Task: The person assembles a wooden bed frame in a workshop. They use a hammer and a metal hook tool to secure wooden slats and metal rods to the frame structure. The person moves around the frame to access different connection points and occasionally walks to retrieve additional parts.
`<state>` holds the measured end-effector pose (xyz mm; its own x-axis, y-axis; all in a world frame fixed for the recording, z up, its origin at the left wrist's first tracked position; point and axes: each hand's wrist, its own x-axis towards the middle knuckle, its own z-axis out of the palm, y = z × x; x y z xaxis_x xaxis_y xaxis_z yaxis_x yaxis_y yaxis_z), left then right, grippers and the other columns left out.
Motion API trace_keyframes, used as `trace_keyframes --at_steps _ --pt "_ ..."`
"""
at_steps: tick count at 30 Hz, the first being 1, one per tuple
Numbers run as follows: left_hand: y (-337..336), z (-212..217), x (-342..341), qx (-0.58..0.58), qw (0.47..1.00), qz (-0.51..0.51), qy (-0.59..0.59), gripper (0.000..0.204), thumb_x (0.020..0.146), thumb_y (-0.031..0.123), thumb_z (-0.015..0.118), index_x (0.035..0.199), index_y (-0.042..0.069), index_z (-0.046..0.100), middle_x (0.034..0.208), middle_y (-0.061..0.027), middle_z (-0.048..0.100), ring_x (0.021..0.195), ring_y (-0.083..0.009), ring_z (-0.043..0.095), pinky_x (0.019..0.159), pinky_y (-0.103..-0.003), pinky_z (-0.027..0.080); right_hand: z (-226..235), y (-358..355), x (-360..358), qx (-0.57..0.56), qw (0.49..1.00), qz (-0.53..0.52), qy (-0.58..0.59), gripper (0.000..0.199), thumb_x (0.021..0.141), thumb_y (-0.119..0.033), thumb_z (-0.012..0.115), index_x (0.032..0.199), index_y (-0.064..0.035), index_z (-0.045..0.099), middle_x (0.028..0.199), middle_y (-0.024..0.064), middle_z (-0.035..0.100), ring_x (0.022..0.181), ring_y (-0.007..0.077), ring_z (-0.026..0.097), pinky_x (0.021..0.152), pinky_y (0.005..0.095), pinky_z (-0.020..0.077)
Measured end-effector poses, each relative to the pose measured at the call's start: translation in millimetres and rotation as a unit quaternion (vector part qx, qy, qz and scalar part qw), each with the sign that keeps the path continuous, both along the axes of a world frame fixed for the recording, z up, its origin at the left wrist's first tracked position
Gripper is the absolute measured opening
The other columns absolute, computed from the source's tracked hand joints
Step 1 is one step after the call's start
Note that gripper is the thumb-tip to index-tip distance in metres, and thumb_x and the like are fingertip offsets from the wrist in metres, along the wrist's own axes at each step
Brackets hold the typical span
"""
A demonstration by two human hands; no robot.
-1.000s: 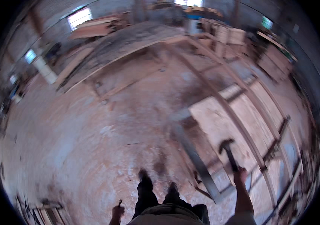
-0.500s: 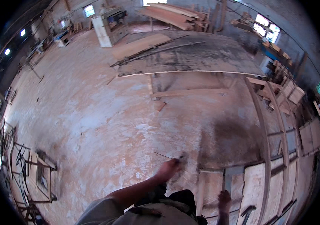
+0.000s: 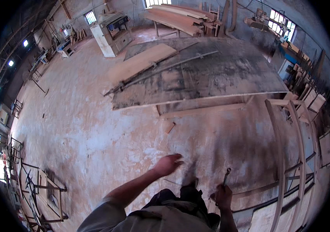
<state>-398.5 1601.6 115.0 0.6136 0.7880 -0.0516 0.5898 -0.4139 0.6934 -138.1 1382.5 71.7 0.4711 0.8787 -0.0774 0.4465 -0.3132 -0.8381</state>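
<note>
My right hand (image 3: 223, 197) is closed around a wrench (image 3: 227, 176), whose ringed head sticks up past the fingers. It hangs low, right of my body, near the lower end of a wooden frame (image 3: 277, 143). My left hand (image 3: 168, 164) reaches forward over the floor; its fingers point right, the thumb slightly apart, with nothing visible in it. A thin rod (image 3: 171, 181) lies on the floor just below that hand. Farther ahead, a small wood block (image 3: 170, 128) rests on the floor before a large, dark-stained worktable (image 3: 196, 83).
On the worktable lie a pale board (image 3: 145, 62) and long metal bars (image 3: 165, 69). Stacked planks (image 3: 174, 20) and a white machine cabinet (image 3: 102, 40) stand at the back. Metal frames (image 3: 43, 189) sit at lower left; pale panels (image 3: 263, 220) lie at lower right.
My view has shifted, and the worktable appears lower and nearer. My left hand has moved up and left in the picture. The wrench in my right hand now shows clearly.
</note>
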Motion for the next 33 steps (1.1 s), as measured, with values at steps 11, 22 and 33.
trace_keyframes --at_steps 11,22,33 --pt "380.0 -19.6 -119.7 0.087 0.951 0.258 0.147 0.044 0.088 0.04 0.056 0.119 0.009 0.056 0.096 -0.0218 0.066 0.089 -0.0399 0.064 0.076 -0.049 0.051 30.3 143.1 42.8 -0.201 0.924 -0.271 0.182 0.028 0.091 -0.023 0.052 0.07 -0.0058 0.047 0.049 0.0021 0.042 0.04 0.0145 0.045 0.039 0.0347 0.036" --pt "692.1 -77.2 -139.9 0.189 0.928 0.205 0.246 0.031 0.078 0.027 0.059 0.1 0.006 0.065 0.094 -0.0197 0.066 0.091 -0.0379 0.062 0.08 -0.049 0.048 21.7 216.0 -63.6 -0.228 0.854 -0.392 0.257 0.022 0.09 -0.023 0.054 0.074 -0.0077 0.054 0.049 0.002 0.046 0.035 0.0125 0.043 0.032 0.0308 0.0341" --pt "667.3 -64.7 -64.8 -0.075 0.991 0.109 -0.009 0.052 0.089 0.043 0.052 0.127 0.007 0.052 0.12 -0.0094 0.056 0.106 -0.0216 0.054 0.085 -0.039 0.044 24.6 209.4 -92.9 -0.297 0.873 -0.381 0.064 0.038 0.091 -0.041 0.051 0.094 -0.0051 0.064 0.088 0.0235 0.064 0.086 0.0419 0.062 0.075 0.0482 0.0476"
